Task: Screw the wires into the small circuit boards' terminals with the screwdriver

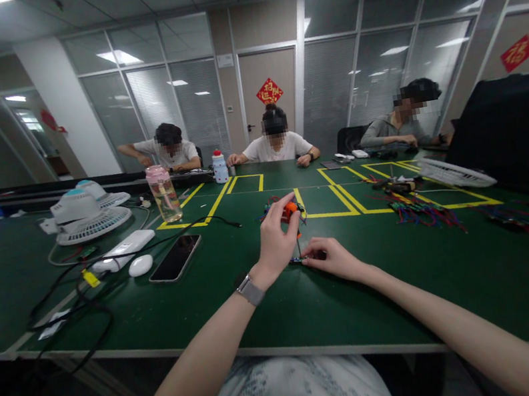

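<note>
my left hand (276,243) pinches the orange part (290,210) at its fingertips, raised off the counter (262,306). just right of it and lower, my right hand (338,258) closes its fingertips on a small dark piece (305,259), held flat. i judge the work midway: the two parts look apart, not yet joined. a phone (176,258) lies left of my left hand.

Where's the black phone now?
Head view: the black phone lies flat on the green table, between the white mouse and the left hand pinching an orange part.
</note>
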`<state>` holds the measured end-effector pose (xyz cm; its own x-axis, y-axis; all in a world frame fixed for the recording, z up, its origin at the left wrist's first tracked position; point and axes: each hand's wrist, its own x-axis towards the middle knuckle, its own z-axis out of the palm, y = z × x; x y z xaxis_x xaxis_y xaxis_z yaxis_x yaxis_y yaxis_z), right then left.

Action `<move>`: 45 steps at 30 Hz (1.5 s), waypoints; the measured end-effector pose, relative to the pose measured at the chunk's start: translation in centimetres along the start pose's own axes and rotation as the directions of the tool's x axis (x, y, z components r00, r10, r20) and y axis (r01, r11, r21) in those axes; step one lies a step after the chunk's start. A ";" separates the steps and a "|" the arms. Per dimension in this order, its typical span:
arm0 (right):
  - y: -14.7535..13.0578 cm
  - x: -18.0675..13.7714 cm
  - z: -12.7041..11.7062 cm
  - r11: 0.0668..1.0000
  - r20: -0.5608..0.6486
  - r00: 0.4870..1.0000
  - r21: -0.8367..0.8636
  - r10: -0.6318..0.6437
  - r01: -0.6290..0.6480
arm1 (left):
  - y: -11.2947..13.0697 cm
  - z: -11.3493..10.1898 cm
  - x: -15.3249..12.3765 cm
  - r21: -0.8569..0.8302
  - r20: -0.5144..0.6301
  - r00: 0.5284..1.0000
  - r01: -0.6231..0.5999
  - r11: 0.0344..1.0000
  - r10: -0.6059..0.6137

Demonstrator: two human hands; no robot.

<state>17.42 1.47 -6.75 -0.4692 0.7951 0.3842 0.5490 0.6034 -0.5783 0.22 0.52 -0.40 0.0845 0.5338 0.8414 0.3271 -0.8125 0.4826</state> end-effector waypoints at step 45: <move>0.1 0.0 0.0 1.000 -0.001 1.000 -0.008 0.009 -0.009 | 0.5 -0.3 0.1 0.051 0.018 1.000 -0.020 0.999 0.019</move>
<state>17.44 1.52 -6.79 -0.4640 0.8005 0.3794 0.5587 0.5968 -0.5760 0.10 0.07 -0.01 0.1078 0.5227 0.8457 0.3728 -0.8098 0.4531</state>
